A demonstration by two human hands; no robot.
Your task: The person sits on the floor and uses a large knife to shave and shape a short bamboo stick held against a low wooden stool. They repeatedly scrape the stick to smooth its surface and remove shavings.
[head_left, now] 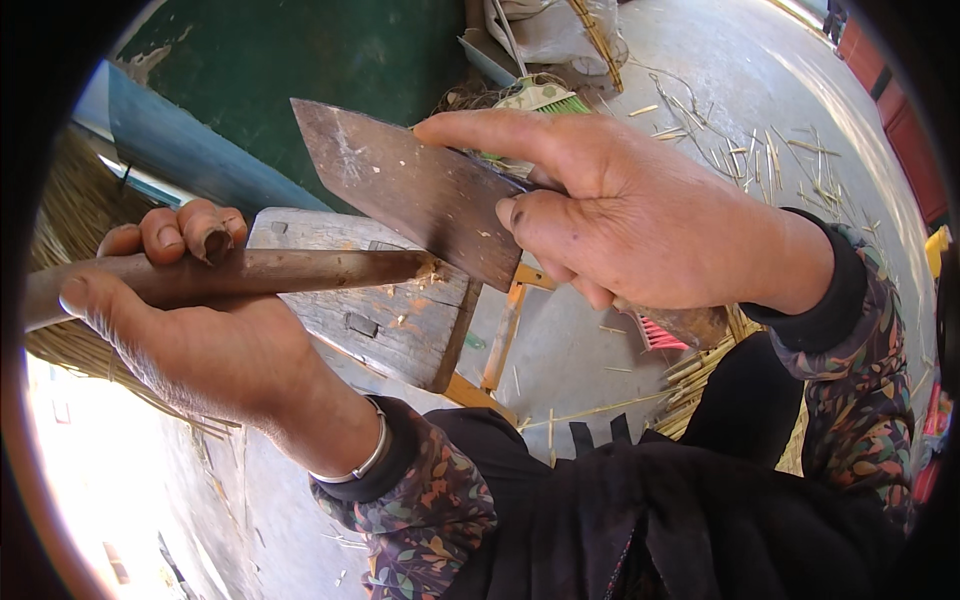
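Observation:
A brown wooden stick (330,268) lies across my left hand (215,335), whose fingers and thumb wrap round it from below. Its cut, pale end rests over the worn wooden bench top (300,235). My right hand (630,210) grips a broad cleaver (400,185) by its wooden handle (690,325), with the index finger laid along the blade's back. The dark, scratched blade slants above the bench, its lower corner close to the stick's cut end. Small wood chips (403,320) are scattered on the bench top.
Below the bench top stands a yellowish wooden frame (500,350). A green-bristled broom (550,98) and a white sack (560,35) are at the back. Cut stalks (770,160) litter the grey floor to the right. Pink bristles (662,333) and a straw bundle (700,385) show beneath my right hand.

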